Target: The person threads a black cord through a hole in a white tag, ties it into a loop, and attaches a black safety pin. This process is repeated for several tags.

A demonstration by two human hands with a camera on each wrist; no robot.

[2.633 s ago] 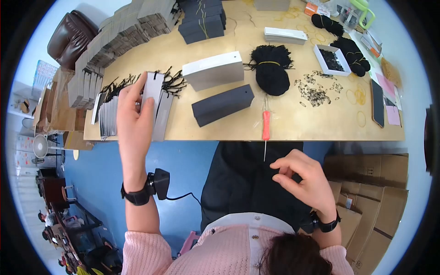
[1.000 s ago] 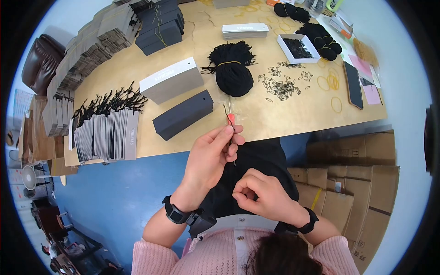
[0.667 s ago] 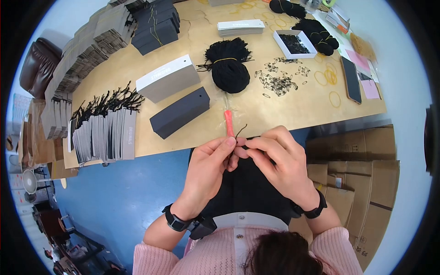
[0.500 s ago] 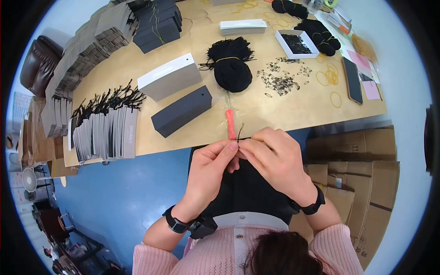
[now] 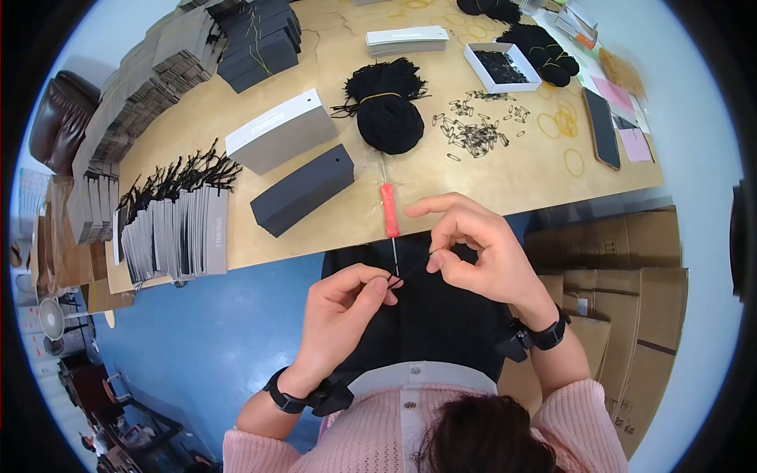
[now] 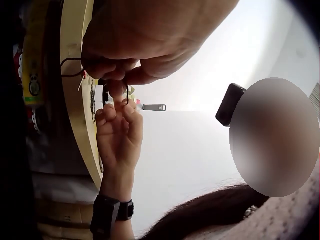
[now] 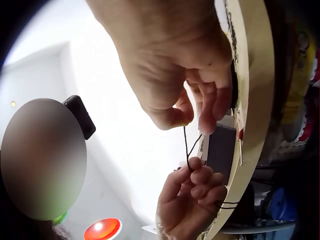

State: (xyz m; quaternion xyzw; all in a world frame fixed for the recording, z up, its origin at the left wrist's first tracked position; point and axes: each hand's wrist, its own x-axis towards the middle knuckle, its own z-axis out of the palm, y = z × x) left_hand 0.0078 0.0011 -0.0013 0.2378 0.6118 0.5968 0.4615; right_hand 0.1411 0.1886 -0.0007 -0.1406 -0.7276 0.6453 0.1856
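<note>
A thin black cord (image 7: 186, 145) runs between the two hands above the lap. My left hand (image 5: 341, 309) pinches it between thumb and forefinger, and a loop of the cord (image 6: 67, 61) hangs out past those fingers in the left wrist view. My right hand (image 5: 482, 251) pinches one end with the thumb and a bent finger, its forefinger stretched out. A shorter free cord end also sticks up from the left fingertips in the right wrist view. Beyond the hands, a red-handled tool (image 5: 389, 211) with a thin metal shaft lies at the table's front edge.
On the table (image 5: 505, 185) are grey tags with black cords (image 5: 177, 232), a white-topped stack (image 5: 282, 132), a dark stack (image 5: 303, 191), a black cord bundle (image 5: 389, 118), loose small clips (image 5: 477, 135), a white box (image 5: 505, 69) and a phone (image 5: 602, 128). Cardboard boxes (image 5: 631, 315) stand right.
My left hand has left the tags and come to the middle with the cord. My right hand rose to meet it, took one end, and has since drawn away to the right.
</note>
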